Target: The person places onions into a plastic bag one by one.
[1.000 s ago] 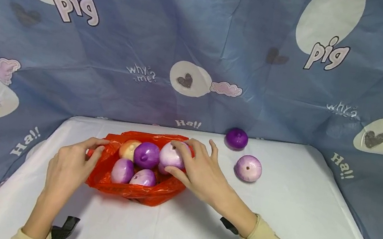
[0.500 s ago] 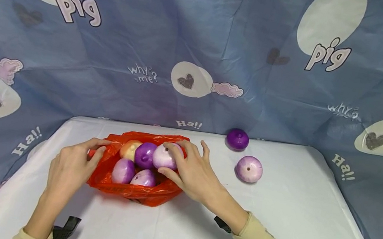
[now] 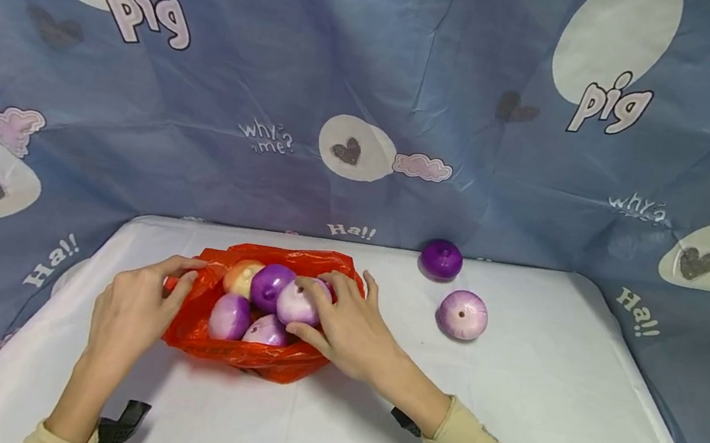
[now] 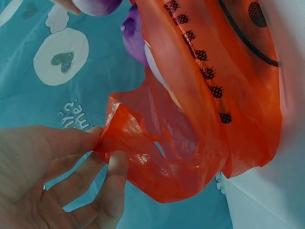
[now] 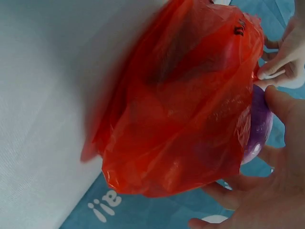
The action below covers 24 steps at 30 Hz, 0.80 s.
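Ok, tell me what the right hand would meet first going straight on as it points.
Probably the dark purple onion in the red bag, just past the pale onion that the right hand grips; whether those two already touch is unclear.

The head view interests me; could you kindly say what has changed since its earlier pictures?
The right hand has moved left and slightly toward the person, carrying a round, glossy pale-purple onion across the mouth of the red plastic bag. Nothing was newly grasped or released. The left hand still holds the bag's left edge; the round dark-purple onion and round pinkish-white onion remain on the white table.
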Available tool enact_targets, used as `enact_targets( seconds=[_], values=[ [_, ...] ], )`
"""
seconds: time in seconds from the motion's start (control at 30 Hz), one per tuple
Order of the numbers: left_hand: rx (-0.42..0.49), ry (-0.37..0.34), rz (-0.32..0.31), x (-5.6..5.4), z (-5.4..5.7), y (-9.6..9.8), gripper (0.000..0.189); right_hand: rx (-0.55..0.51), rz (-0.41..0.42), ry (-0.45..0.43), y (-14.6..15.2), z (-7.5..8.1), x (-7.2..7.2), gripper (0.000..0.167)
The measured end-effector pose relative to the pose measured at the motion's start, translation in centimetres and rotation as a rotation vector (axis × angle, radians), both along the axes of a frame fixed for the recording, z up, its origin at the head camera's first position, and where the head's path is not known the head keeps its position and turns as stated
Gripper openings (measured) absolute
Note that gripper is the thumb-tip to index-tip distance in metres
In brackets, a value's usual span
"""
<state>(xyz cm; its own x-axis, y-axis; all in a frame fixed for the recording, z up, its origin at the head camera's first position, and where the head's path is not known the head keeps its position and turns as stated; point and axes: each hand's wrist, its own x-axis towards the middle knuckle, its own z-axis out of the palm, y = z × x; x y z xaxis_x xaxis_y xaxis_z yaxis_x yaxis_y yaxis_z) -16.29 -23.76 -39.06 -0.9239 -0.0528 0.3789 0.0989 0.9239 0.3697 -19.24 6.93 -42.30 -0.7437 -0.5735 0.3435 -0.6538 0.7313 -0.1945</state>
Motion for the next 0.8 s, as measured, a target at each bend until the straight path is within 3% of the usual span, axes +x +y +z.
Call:
enact_targets(
  seconds=[0.8],
  values=[
    [0.004, -0.015, 0.006, 0.06, 0.13, 0.08, 0.025, 0.062, -0.007, -0.049, 0.15, -0.52, 0.26, 0.061]
  ],
)
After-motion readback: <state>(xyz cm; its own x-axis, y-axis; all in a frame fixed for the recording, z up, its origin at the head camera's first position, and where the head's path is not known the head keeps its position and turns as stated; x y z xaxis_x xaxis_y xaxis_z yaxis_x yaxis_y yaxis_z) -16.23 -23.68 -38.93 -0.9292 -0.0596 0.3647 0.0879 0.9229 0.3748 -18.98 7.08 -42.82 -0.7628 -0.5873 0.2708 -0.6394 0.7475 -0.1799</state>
